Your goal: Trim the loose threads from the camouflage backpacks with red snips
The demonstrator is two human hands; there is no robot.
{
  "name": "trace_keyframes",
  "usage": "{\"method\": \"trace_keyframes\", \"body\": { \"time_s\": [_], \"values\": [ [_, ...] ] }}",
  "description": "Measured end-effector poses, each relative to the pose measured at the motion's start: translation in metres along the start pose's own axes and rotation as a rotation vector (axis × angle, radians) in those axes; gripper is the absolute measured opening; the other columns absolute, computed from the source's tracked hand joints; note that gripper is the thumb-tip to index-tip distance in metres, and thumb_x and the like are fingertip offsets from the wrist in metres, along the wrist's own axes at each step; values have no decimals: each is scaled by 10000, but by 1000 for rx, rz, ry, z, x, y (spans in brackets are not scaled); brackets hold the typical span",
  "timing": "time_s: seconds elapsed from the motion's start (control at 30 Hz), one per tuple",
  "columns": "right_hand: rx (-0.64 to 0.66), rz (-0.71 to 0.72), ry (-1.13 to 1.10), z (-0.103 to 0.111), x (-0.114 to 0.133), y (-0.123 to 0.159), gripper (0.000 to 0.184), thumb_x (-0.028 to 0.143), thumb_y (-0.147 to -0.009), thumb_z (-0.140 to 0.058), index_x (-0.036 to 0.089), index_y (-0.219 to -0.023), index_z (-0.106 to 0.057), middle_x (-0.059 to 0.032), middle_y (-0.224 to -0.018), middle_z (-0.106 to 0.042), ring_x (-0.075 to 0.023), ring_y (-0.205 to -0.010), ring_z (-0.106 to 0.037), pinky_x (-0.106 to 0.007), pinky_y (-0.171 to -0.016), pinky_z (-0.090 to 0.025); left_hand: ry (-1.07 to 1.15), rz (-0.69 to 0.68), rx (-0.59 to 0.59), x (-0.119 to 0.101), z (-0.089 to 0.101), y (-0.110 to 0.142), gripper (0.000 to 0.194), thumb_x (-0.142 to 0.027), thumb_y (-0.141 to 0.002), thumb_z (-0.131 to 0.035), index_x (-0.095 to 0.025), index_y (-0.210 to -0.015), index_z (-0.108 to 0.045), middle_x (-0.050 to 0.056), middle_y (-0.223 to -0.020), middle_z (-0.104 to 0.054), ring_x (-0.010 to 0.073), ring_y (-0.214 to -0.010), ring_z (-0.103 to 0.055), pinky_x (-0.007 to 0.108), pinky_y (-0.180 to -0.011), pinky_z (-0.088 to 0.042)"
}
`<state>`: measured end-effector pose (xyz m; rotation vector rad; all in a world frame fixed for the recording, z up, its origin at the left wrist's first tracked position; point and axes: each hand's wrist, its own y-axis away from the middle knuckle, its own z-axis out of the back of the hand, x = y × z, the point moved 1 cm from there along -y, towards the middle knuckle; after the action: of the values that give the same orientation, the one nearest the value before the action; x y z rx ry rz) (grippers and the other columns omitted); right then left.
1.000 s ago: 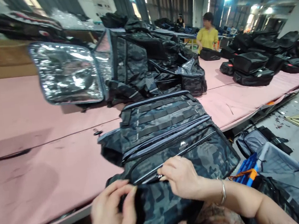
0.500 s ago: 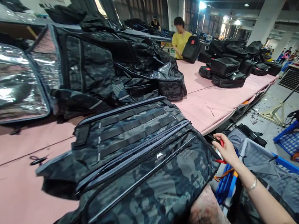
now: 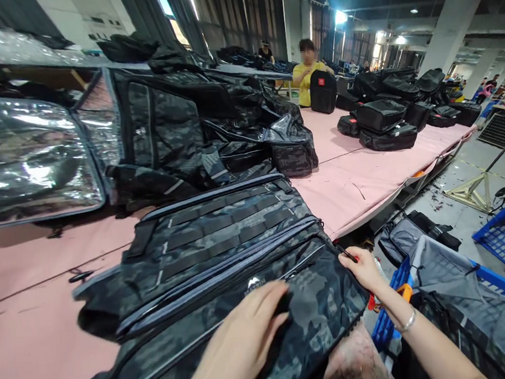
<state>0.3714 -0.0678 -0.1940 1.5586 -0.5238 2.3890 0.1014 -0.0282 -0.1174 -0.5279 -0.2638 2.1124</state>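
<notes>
A black-and-grey camouflage backpack [image 3: 310, 298] lies in front of me on the pink-covered table [image 3: 20, 350], its webbing rows facing up and a white logo on the front panel. My left hand [image 3: 250, 326] is over that front panel near the logo, fingers stretched out and holding nothing. At the backpack's right edge is my right hand [image 3: 366, 271], closed around small scissors with red handles [image 3: 372, 302]. Their dark tip lies by the bag's edge, and the fingers partly hide them. Whether the blades touch the bag I cannot tell.
Behind the backpack are piled camouflage bags [image 3: 171, 119] and an open bag with shiny silver lining [image 3: 25, 154]. Black bags [image 3: 386, 122] are stacked farther along. A person in yellow [image 3: 303, 86] handles one. Blue crates [image 3: 495, 283] stand below on the right.
My left hand has come into view over the backpack's front panel. My right hand, with the scissors, has moved left and slightly down to the bag's edge. The person in yellow has turned their bag upright.
</notes>
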Motion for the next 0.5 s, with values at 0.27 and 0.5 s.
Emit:
{"method": "trace_keyframes", "body": {
  "time_s": [0.27,0.5],
  "values": [
    [11,0,-100,-6,-10,13,341,435,-788,-516,173,-601,-405,34,-600,-346,-104,-589,-339,-216,-543,-286,-247,-179,229,-12,-58,-65,195,-137,-867,-343,-157,-842,-535,81,-812,-583,212,-764,-551,344,-661,-447],
    [58,-21,-131,-2,-18,13,335,453,-814,-489,176,-651,-398,27,-644,-341,-115,-627,-339,-222,-577,-297,-71,-87,266,37,4,27,153,-203,-869,-368,-203,-848,-520,9,-716,-604,129,-637,-560,217,-594,-435]
  ]
}}
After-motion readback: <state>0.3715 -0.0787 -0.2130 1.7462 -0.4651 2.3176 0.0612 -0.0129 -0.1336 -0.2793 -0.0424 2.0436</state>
